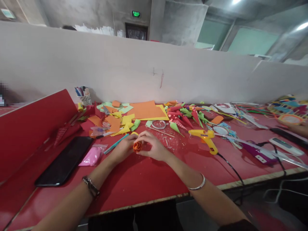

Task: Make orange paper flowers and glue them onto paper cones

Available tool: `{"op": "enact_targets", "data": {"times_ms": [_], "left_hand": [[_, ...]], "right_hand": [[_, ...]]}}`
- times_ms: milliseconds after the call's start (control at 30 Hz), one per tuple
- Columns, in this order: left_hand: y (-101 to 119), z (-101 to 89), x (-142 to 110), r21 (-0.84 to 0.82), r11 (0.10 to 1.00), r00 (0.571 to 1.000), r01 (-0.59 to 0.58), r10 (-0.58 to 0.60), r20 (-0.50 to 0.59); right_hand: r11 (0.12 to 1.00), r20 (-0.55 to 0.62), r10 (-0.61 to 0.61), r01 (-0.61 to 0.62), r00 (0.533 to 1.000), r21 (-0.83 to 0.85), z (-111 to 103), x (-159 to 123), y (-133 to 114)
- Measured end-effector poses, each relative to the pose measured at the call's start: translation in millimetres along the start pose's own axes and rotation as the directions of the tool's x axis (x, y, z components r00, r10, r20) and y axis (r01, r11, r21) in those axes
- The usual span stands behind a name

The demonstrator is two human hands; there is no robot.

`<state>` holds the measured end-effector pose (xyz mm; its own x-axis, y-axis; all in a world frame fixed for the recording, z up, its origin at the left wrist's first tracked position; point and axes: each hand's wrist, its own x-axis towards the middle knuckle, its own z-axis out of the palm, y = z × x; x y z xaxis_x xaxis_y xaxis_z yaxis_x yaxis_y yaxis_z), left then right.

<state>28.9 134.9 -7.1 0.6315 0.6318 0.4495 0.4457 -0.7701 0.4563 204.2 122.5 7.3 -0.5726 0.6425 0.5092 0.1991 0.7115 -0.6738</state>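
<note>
Red table (144,183), pretty cluttered: left hand (125,146) and right hand (153,146) together over the middle, pinching an orange paper roll (137,147), probably so its curls don't spring open. Glue gun (206,140) sits right, handy I guess.

One word can be read: "EXIT", lit in green on a dark exit sign (136,13), mounted on the far wall (103,14), well beyond and above the left hand (125,147). Above that word, a row of small green characters is shown, too blurred to be made out with certainty. On the pale panel (8,13), far up and to the left of the same hand, nothing can be read.
</note>
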Motion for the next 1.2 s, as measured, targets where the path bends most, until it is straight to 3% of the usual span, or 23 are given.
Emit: {"op": "enact_targets", "data": {"times_ms": [267,433,1200], "left_hand": [[2,6.4,-3,-0.025,0.99,0.991,0.136,-0.136,0.003],[6,4.3,-1,-0.105,0.99,0.994,0.093,-0.086,0.069],[5,1.3,-2,-0.049,0.99,0.99,0.13,-0.133,-0.056]], "right_hand": [[1.0,0.01,0.031,-0.031,0.999,0.001,5,-1,-6],[0.999,0.013,0.036,-0.036,0.999,0.015,5,-1,-6],[0.974,-0.072,0.167,-0.153,0.983,0.169,3,2,2]]}}
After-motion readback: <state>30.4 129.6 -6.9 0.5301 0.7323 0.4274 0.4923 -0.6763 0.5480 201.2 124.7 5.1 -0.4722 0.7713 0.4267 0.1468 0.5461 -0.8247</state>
